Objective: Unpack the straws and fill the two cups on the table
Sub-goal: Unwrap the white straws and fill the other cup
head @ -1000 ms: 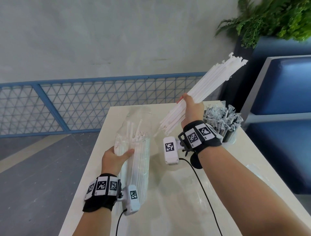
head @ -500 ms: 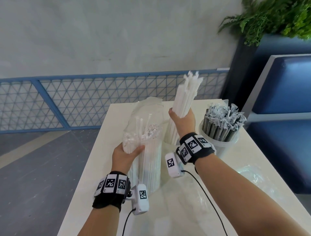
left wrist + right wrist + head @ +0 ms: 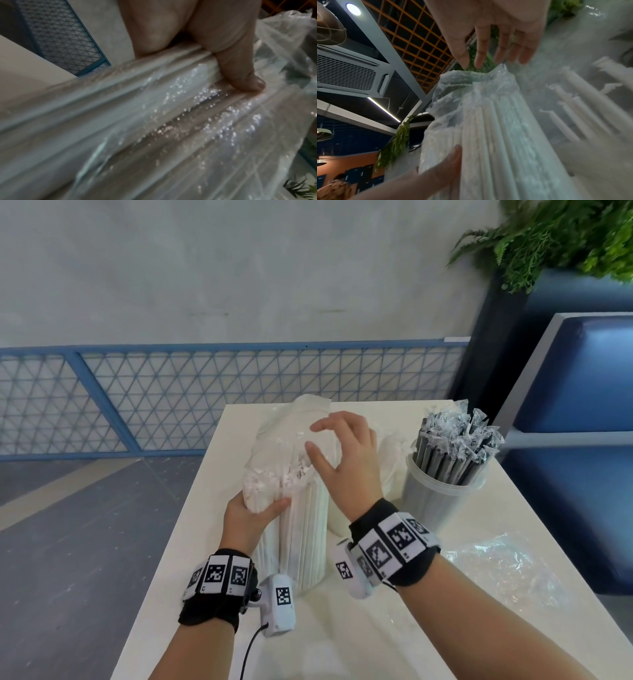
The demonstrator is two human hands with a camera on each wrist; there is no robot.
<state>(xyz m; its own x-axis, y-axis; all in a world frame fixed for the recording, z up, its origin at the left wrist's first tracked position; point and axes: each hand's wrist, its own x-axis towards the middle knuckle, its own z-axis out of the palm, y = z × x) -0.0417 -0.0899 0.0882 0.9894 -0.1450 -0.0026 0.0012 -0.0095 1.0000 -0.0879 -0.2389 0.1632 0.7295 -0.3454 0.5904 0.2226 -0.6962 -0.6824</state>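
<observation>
A clear plastic bag of white straws (image 3: 303, 529) stands upright on the white table (image 3: 342, 628). My left hand (image 3: 260, 510) grips the bag's side near the top, thumb pressed on the plastic (image 3: 171, 128). My right hand (image 3: 327, 440) hovers open over the bag's mouth (image 3: 488, 83), fingers spread and holding nothing. Behind the right wrist stands a white cup (image 3: 337, 520) with white straws (image 3: 582, 108) in it. At the right, a clear cup (image 3: 442, 498) is packed with black wrapped straws (image 3: 455, 440).
A crumpled empty clear wrapper (image 3: 496, 563) lies on the table's right side. A blue mesh railing (image 3: 171, 398) runs behind the table. A blue seat (image 3: 582, 405) and a planter with green fronds (image 3: 565, 237) stand at the right.
My right hand swung a bundle of white straws upright, lowered it toward the white cup, let go and moved empty over the bag. The left hand tipped the bag more upright.
</observation>
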